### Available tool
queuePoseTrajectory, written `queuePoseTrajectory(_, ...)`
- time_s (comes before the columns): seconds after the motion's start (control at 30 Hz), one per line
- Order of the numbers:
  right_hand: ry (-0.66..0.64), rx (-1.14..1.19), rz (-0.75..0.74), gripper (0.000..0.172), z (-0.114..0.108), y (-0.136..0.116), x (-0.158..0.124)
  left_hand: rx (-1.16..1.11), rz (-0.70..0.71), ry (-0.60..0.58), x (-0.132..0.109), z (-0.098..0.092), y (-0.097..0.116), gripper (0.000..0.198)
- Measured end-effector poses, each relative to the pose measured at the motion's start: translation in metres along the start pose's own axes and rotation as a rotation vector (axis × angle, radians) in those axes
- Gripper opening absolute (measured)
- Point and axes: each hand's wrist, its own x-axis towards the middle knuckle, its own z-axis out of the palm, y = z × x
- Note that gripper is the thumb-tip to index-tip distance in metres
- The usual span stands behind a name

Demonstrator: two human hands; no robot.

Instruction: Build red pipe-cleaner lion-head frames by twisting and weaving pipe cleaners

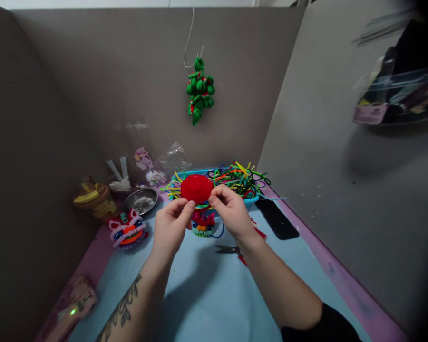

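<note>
Three grey cardboard partition walls (92,95) boxed in your bench on the left, far and right sides. One light blue work mat (207,294) covered the table in front of you.

At the far edge of the mat sat one shallow blue plastic tray (252,201), heaped with a tangle of multicoloured pipe cleaners (240,178) too many to count. It was probably parked there to keep stock within reach.

One bunch of green pipe-cleaner balls (199,90) hung from a wire hook on the far wall, off the working surface.

Your left hand (171,225) and right hand (231,211) were both raised above the mat. Each pinched one edge of the single red fuzzy round disc (197,188) between thumb and fingertips. That two-sided hold kept the disc flat towards you, just in front of the tray.

One black slab-shaped phone (276,218) lay to the right. One pink-and-orange pipe-cleaner lion head (128,232) rested to the left, with one round metal dish (141,199) just beyond it.

One small pink-and-blue pipe-cleaner figure (203,224) stood directly below the disc. One pair of red-handled scissors (228,249) lay near your right wrist, close enough to grab.
</note>
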Motion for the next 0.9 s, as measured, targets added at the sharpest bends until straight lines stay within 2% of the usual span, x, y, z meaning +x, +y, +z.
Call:
queuePoseTrajectory(0.3, -0.024, -0.059, -0.015, 0.013, 0.003, -0.001, 0.0, -0.096, 0.058, 0.001, -0.002, 0.003, -0.004, 0.025)
queuePoseTrajectory(0.6, 0.005, -0.127, -0.037, 0.014, 0.003, -0.001, -0.001, -0.2, -0.039, -0.018, 0.004, 0.001, -0.008, 0.023)
queuePoseTrajectory(0.77, -0.058, -0.089, -0.014, 0.015, 0.002, -0.005, -0.001, -0.279, -0.051, -0.03, 0.004, 0.0, -0.011, 0.028)
queuePoseTrajectory(0.9, -0.065, -0.121, 0.003, 0.017, 0.004, -0.009, -0.003, -0.4, -0.084, -0.034, 0.004, 0.003, -0.01, 0.023)
